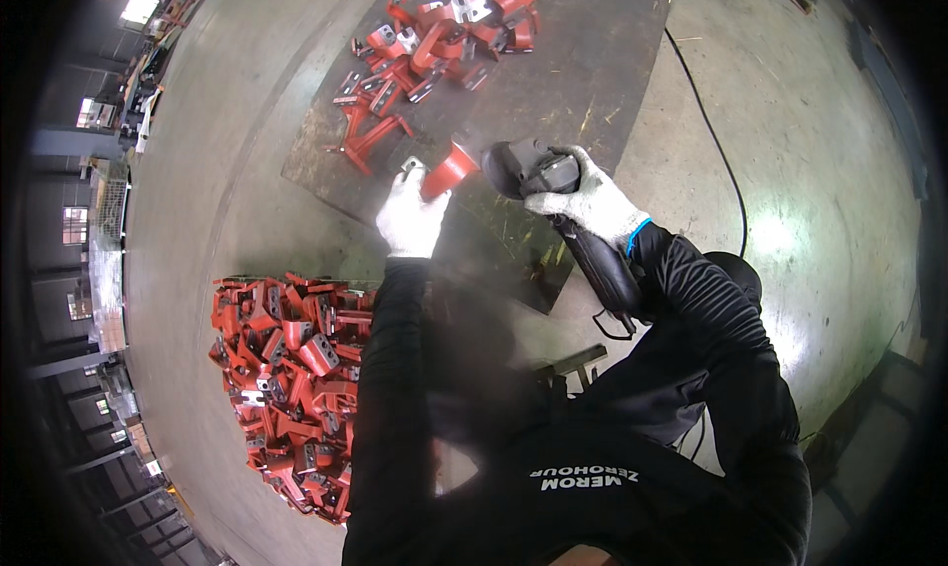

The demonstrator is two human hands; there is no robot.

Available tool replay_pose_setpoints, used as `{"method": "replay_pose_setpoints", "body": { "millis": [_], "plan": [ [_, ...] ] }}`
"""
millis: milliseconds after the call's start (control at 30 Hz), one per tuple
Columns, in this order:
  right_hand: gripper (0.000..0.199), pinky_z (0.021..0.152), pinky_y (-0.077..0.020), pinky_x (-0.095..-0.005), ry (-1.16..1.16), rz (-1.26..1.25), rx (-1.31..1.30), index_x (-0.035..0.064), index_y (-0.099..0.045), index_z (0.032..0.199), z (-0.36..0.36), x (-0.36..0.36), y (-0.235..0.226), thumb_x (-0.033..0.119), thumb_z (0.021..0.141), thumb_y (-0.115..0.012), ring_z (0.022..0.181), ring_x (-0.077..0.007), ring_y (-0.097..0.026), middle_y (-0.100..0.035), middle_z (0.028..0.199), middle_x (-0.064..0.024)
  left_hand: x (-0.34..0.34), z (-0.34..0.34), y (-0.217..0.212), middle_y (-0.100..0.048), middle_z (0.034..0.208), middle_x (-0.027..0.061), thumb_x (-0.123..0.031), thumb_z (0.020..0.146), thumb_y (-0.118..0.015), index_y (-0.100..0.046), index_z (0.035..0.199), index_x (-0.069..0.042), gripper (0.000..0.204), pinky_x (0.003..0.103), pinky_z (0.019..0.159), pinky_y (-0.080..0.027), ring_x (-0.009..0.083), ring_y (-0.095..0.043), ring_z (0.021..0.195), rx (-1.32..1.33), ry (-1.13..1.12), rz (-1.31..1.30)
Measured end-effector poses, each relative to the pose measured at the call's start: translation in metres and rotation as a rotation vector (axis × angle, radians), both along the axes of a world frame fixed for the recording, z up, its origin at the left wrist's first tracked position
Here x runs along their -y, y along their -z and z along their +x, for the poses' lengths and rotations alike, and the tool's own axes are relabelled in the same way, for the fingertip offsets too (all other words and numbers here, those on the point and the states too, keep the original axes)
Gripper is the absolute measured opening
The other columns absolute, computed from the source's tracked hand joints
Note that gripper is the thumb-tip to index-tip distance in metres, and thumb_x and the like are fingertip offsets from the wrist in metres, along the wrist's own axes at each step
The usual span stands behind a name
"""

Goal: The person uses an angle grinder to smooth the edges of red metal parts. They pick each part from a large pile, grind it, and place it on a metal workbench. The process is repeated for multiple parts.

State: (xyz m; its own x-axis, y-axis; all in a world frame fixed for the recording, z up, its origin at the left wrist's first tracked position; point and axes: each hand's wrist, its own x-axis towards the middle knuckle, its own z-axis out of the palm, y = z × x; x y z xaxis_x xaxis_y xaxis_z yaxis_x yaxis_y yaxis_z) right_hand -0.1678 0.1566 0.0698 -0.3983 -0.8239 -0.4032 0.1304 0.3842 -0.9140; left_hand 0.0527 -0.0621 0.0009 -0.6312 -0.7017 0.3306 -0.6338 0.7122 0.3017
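Note:
My left hand (pixel 410 218), in a white work glove, is closed on a red-painted metal bracket (pixel 451 172) with a bare metal plate beside the thumb. My right hand (pixel 595 199), also gloved in white, grips an angle grinder (pixel 549 174) around its head. The grinder's dark body runs back under my right forearm. Its round disc faces the bracket's flared right end, very close to it; whether they touch I cannot tell. Both hands are over a dark, scuffed sheet (pixel 583 92).
On the far part of the sheet lies a loose heap of red brackets (pixel 434 47), some with bare metal faces. To my left a larger pile of similar red brackets (pixel 291 368) reaches up beside my forearm. A black cable (pixel 713 121) curves over the concrete floor (pixel 790 141) at right.

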Motion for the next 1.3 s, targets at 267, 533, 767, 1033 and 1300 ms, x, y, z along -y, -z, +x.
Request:
{"method": "replay_pose_setpoints", "body": {
  "millis": [267, 533, 767, 1033, 1300],
  "plan": [
    [0.099, 0.097, -0.0563, -0.035, 0.022, -0.054, 0.04, 0.0025, -0.043, 0.152, 0.001, -0.001, 0.004, 0.036, 0.075, -0.095, 0.113, -0.0217, -0.066, -0.068, 0.124, -0.015, -0.001, -0.001, -0.001, -0.071, 0.109, 0.0114, -0.037, 0.075, -0.091, -0.07, 0.121, -0.008, 0.058, 0.042, 0.085, -0.057, 0.0347, -0.07, 0.099, -0.023, 0.004, 0.037],
    [0.096, 0.087, -0.0587, -0.0336, 0.043, 0.008, 0.05, 0.0028, -0.042, 0.151, 0.001, -0.005, 0.002, 0.03, 0.076, -0.095, 0.102, -0.0181, -0.069, -0.069, 0.121, -0.0129, 0.003, 0.0, -0.013, -0.071, 0.107, 0.0121, -0.036, 0.077, -0.089, -0.07, 0.12, -0.007, 0.056, 0.042, 0.084, -0.057, 0.0343, -0.071, 0.097, -0.025, -0.05, 0.056],
    [0.092, 0.094, -0.0573, -0.0343, 0.053, -0.034, -0.011, 0.0013, -0.043, 0.149, 0.007, 0.004, 0.001, 0.033, 0.078, -0.093, 0.11, -0.0193, -0.069, -0.07, 0.123, -0.0135, -0.004, 0.005, -0.001, -0.07, 0.11, 0.0114, -0.036, 0.077, -0.089, -0.071, 0.121, -0.01, 0.055, 0.042, 0.084, -0.057, 0.034, -0.071, 0.098, 0.006, 0.008, -0.002],
    [0.09, 0.09, -0.0574, -0.0324, 0.089, -0.081, 0.05, 0.0029, -0.044, 0.148, 0.005, 0.005, 0.015, 0.025, 0.078, -0.095, 0.106, -0.0165, -0.067, -0.069, 0.124, -0.0114, -0.018, 0.0, -0.009, -0.071, 0.117, 0.0112, -0.033, 0.074, -0.09, -0.072, 0.121, -0.011, 0.055, 0.041, 0.083, -0.059, 0.0324, -0.074, 0.096, 0.098, 0.011, 0.038],
    [0.089, 0.086, -0.0584, -0.0326, 0.11, -0.079, 0.094, 0.0035, -0.043, 0.15, 0.006, 0.007, 0.019, 0.023, 0.079, -0.094, 0.101, -0.0162, -0.068, -0.069, 0.124, -0.0098, -0.017, 0.004, -0.009, -0.072, 0.114, 0.0097, -0.031, 0.075, -0.09, -0.073, 0.12, -0.011, 0.053, 0.04, 0.082, -0.059, 0.031, -0.074, 0.095, 0.088, 0.039, 0.051]
  ]
}}
